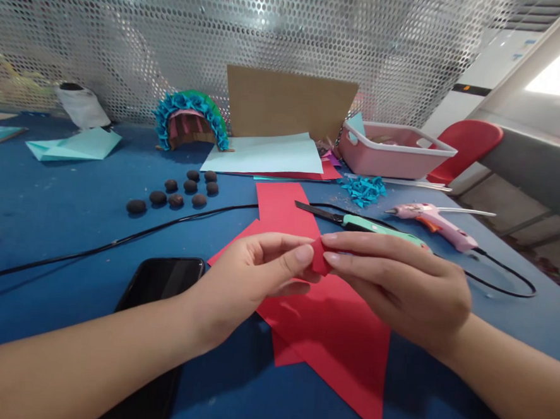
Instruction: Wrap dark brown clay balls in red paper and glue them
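Note:
Between both hands is a small folded piece of red paper (321, 257). My left hand (262, 265) pinches its left side between thumb and fingers. From the right, the fingers of my right hand (399, 280) press on the same piece. Larger sheets of red paper (338, 346) lie on the table under the hands, overlapping one another. Just beyond the right hand rests a green utility knife (369, 225), its dark blade extended over a red strip (280, 203).
A black phone (161, 284) lies by my left forearm. A pink glue gun (435, 222) with a black cord is at right. Several dark round balls (190, 186), blue paper scraps (364, 189), a decorated arch (191, 115), cardboard (286, 102) and a pink basket (397, 156) stand farther back.

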A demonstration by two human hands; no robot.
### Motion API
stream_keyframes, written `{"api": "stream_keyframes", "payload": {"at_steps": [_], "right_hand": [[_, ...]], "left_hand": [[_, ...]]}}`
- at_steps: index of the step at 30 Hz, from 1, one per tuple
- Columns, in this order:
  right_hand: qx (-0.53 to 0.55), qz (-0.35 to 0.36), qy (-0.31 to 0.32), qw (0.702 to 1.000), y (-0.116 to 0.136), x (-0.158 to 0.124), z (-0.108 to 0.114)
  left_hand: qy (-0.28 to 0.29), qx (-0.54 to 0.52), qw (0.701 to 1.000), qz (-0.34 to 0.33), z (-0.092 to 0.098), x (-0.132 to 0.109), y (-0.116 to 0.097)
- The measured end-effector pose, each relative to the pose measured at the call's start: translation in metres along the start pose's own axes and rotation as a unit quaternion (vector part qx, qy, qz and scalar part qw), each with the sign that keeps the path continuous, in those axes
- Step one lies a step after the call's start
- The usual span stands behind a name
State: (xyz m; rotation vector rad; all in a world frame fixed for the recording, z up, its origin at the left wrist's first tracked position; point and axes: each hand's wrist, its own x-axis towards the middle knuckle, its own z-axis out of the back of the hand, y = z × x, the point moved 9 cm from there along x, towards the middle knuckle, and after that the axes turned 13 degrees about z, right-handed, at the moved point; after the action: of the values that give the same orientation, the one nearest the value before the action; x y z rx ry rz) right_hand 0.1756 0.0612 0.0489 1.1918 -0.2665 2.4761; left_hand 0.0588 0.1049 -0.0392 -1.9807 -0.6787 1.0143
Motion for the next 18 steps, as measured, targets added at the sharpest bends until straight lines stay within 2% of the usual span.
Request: {"api": "stream_keyframes", "payload": {"at_steps": [2, 3, 5, 7, 8, 10, 12, 15, 18], "right_hand": [[0.013, 0.023, 0.012, 1.000, 0.002, 0.000, -0.004], [0.038, 0.008, 0.011, 0.999, 0.000, -0.001, -0.008], [0.120, -0.075, -0.007, 0.990, -0.014, -0.006, -0.016], [0.203, -0.164, -0.025, 0.965, -0.027, -0.013, -0.026], [0.225, -0.186, -0.024, 0.956, -0.030, -0.016, -0.030], [0.213, -0.173, 0.002, 0.962, -0.028, -0.016, -0.035], [0.154, -0.125, 0.028, 0.980, -0.023, -0.012, -0.033], [0.090, -0.083, 0.029, 0.992, -0.018, -0.008, -0.026], [0.088, -0.064, 0.026, 0.994, -0.012, -0.004, -0.023]], "left_hand": [[-0.001, -0.007, 1.000, 0.002, 0.002, 0.001, 0.000], [-0.008, -0.014, 1.000, -0.001, 0.004, 0.002, -0.001], [-0.022, -0.027, 0.999, -0.006, 0.008, 0.002, -0.002], [-0.033, -0.025, 0.999, 0.000, 0.010, 0.002, -0.001], [-0.037, -0.022, 0.999, 0.006, 0.011, 0.002, 0.001], [-0.035, -0.020, 0.999, 0.016, 0.009, 0.003, 0.003], [-0.021, -0.022, 0.999, 0.014, 0.006, 0.003, 0.003], [-0.005, -0.026, 1.000, 0.016, 0.002, 0.003, 0.004], [-0.012, -0.019, 0.999, 0.031, 0.004, 0.003, 0.007]]}}
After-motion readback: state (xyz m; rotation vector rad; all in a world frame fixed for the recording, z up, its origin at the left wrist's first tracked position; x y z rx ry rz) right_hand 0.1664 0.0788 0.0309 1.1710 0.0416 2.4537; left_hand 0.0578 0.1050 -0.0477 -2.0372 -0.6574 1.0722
